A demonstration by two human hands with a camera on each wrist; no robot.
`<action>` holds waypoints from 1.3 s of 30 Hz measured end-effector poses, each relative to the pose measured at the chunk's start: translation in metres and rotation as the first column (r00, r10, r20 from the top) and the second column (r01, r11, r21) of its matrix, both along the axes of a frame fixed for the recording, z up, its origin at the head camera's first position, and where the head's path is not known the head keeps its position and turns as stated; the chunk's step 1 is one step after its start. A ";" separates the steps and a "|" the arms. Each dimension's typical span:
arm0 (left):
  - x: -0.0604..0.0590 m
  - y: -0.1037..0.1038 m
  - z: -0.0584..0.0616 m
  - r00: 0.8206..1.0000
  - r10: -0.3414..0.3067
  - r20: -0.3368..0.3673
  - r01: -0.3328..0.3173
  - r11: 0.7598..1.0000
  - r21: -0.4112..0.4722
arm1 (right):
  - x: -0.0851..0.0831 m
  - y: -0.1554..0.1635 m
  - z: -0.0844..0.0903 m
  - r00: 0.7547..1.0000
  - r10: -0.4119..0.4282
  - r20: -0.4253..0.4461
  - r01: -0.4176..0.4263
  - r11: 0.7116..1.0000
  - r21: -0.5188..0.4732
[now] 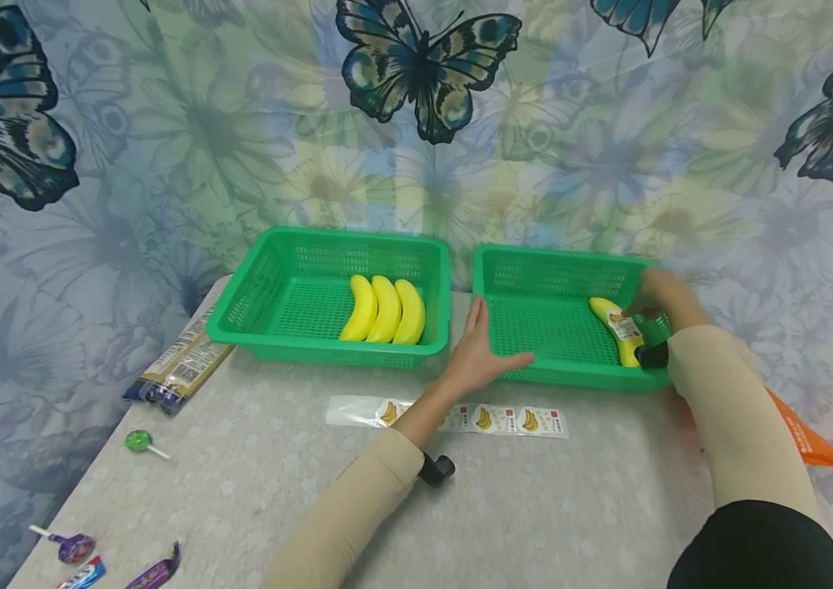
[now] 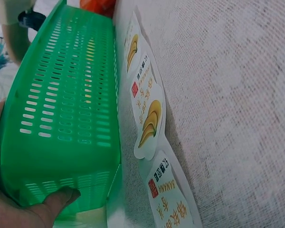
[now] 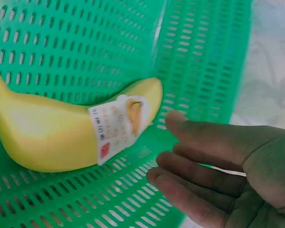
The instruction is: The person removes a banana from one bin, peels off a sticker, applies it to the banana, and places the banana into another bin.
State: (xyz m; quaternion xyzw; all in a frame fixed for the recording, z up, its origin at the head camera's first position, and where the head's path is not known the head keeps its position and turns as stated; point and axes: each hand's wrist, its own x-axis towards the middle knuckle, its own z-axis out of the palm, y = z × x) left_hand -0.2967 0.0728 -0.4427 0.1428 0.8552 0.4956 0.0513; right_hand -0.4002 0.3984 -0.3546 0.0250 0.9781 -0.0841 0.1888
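A yellow banana [image 1: 610,321] [image 3: 42,137] with a white sticker [image 3: 116,126] round it lies in the right green basket [image 1: 556,378] [image 3: 85,47], near its right wall. My right hand [image 1: 663,294] [image 3: 190,156] hovers just beside the banana's end with relaxed fingers that hold nothing. My left hand [image 1: 479,352] lies with straight fingers against the basket's [image 2: 61,104] front left corner, and its thumb [image 2: 57,197] presses on the wall. A strip of banana stickers [image 1: 505,420] [image 2: 149,118] lies on the table in front of that basket.
A second green basket [image 1: 313,352] on the left holds three bananas [image 1: 385,309]. A snack packet [image 1: 181,364], a green lollipop [image 1: 138,442] and several wrapped sweets [image 1: 78,548] lie along the table's left edge. An orange packet [image 1: 807,442] sits at the right.
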 end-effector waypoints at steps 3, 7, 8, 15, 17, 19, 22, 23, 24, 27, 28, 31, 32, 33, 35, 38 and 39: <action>-0.002 0.000 0.001 1.000 0.002 -0.015 -0.002 1.000 -0.001 | 0.000 -0.002 0.009 0.999 0.037 0.008 -0.037 0.999 -0.015; -0.002 0.000 0.001 1.000 -0.011 -0.019 0.012 1.000 0.016 | 0.006 -0.007 0.014 0.997 0.072 -0.011 -0.073 0.996 -0.058; -0.002 0.000 0.000 1.000 -0.014 -0.019 0.015 1.000 0.019 | 0.008 -0.009 0.014 0.997 0.078 -0.015 -0.079 0.995 -0.064; 0.002 0.001 0.000 1.000 -0.013 -0.015 0.014 1.000 0.020 | 0.031 -0.016 0.016 0.991 0.124 -0.049 -0.126 0.991 -0.038; 0.002 0.001 0.001 1.000 -0.009 -0.018 0.010 1.000 0.013 | 0.038 -0.019 0.018 0.990 0.127 -0.069 -0.130 0.991 -0.037; 0.001 0.001 0.001 1.000 -0.005 -0.026 0.005 1.000 0.007 | 0.045 -0.022 0.020 0.987 0.133 -0.088 -0.137 0.990 -0.037; 0.000 0.002 0.001 0.999 0.003 -0.036 -0.003 1.000 -0.001 | 0.054 -0.027 0.022 0.985 0.130 -0.110 -0.136 0.989 -0.054; -0.001 0.002 0.001 0.999 0.006 -0.039 -0.006 1.000 -0.007 | 0.057 -0.029 0.023 0.985 0.131 -0.114 -0.138 0.989 -0.060; -0.001 0.002 0.000 0.999 0.007 -0.036 -0.007 1.000 -0.003 | 0.060 -0.031 0.023 0.984 0.135 -0.118 -0.143 0.988 -0.056; -0.003 0.001 0.000 1.000 0.008 -0.029 -0.008 1.000 0.005 | 0.066 -0.035 0.024 0.982 0.139 -0.128 -0.148 0.987 -0.062; -0.004 0.000 0.000 1.000 0.007 -0.027 -0.007 1.000 0.008 | 0.068 -0.036 0.024 0.982 0.137 -0.132 -0.147 0.987 -0.066; -0.006 -0.001 -0.001 1.000 -0.004 -0.028 0.004 1.000 0.023 | 0.072 -0.039 0.025 0.980 0.122 -0.155 -0.134 0.989 -0.068; -0.006 -0.001 -0.001 1.000 -0.009 -0.026 0.010 0.999 0.031 | 0.073 -0.040 0.025 0.980 0.115 -0.163 -0.127 0.989 -0.069; -0.007 -0.002 -0.001 1.000 -0.013 -0.026 0.014 0.999 0.034 | 0.075 -0.042 0.024 0.979 0.112 -0.169 -0.124 0.990 -0.063; -0.006 -0.002 0.000 1.000 -0.021 -0.023 0.022 0.999 0.040 | 0.077 -0.044 0.024 0.979 0.101 -0.178 -0.118 0.989 -0.087; -0.003 -0.002 0.004 1.000 -0.016 -0.019 0.017 0.999 0.046 | 0.082 -0.048 0.023 0.977 0.095 -0.190 -0.117 0.987 -0.110; -0.001 -0.001 0.006 1.000 -0.006 -0.020 0.006 0.999 0.040 | 0.084 -0.049 0.022 0.977 0.092 -0.194 -0.117 0.986 -0.122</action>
